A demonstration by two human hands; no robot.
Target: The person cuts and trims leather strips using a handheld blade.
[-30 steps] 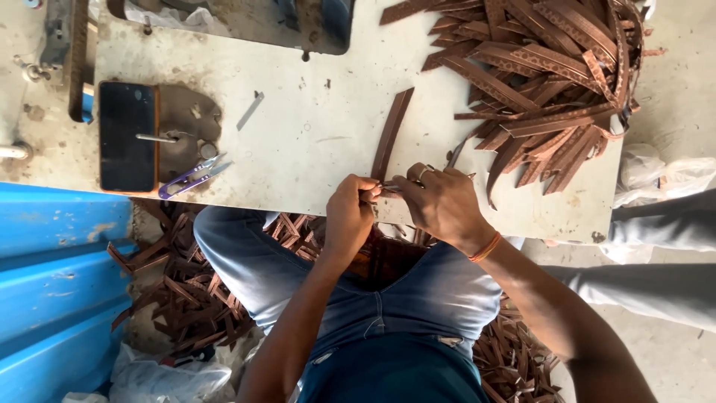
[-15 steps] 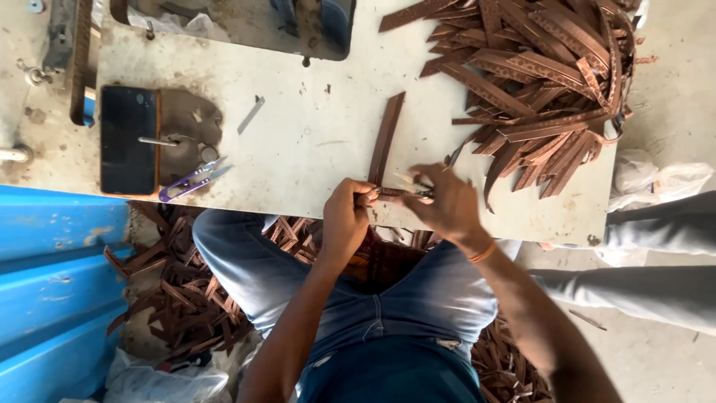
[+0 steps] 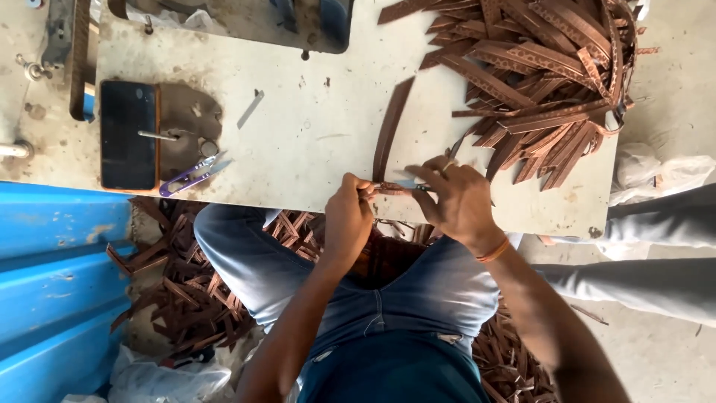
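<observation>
**Both hands pinch a brown strip at the table edge**

Head view: our left hand (image 3: pixel 349 216) and right hand (image 3: pixel 456 198) meet at the near edge of the worn table (image 3: pixel 313 142), fingers clenched on the end of a brown leather strip (image 3: pixel 389 130) that runs away from us across the top; a second ago the hands sat slightly closer to our lap, so the strip's end has come up onto the table; the heap of strips (image 3: pixel 537 75) lies just beyond the right hand; purple snips (image 3: pixel 192 176) rest well to the left, untouched.
</observation>
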